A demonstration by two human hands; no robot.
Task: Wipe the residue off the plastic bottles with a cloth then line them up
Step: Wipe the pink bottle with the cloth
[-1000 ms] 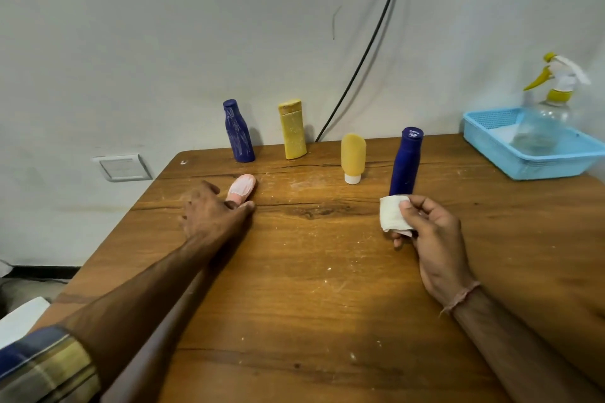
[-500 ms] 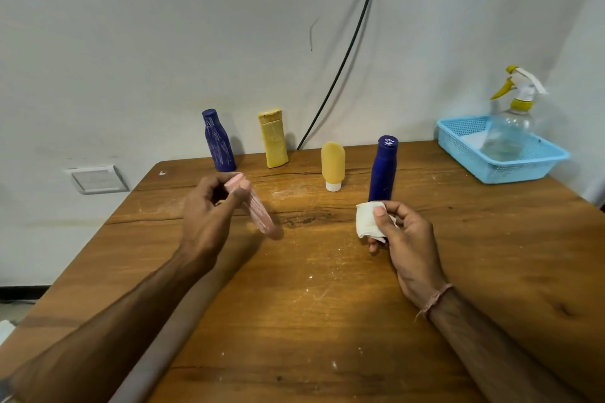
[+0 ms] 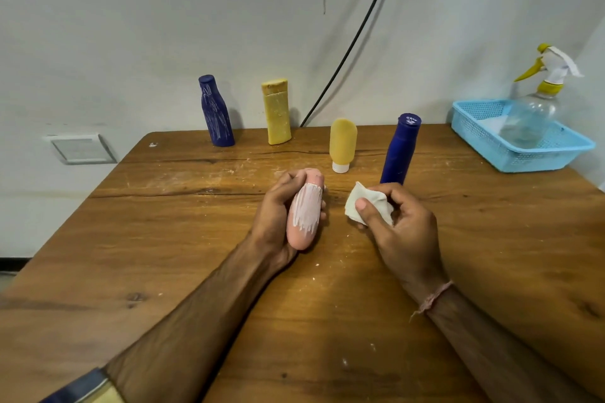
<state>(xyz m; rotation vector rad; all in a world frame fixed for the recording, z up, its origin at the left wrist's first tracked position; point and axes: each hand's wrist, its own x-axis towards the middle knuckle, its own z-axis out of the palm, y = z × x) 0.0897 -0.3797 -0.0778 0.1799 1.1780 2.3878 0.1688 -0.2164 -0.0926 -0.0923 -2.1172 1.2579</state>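
My left hand (image 3: 273, 222) grips a small pink bottle (image 3: 304, 211) streaked with white residue, held above the table's middle. My right hand (image 3: 397, 229) holds a bunched white cloth (image 3: 358, 203) just right of the bottle, not touching it. Behind the hands stand a tall blue bottle (image 3: 401, 149) and a yellow tube bottle (image 3: 342, 144) resting on its white cap. Against the wall stand a dark blue bottle (image 3: 216, 111) with white scratchy marks and a yellow rectangular bottle (image 3: 277, 110).
A light blue basket (image 3: 537, 157) at the back right holds a clear spray bottle (image 3: 532, 114) with a yellow-and-white trigger. A black cable (image 3: 353, 39) runs down the wall behind the table. White specks dot the wooden tabletop (image 3: 163, 239).
My left hand picked the pink bottle up from the table's left part and brought it to the middle, close to the cloth. My right hand kept hold of the cloth.
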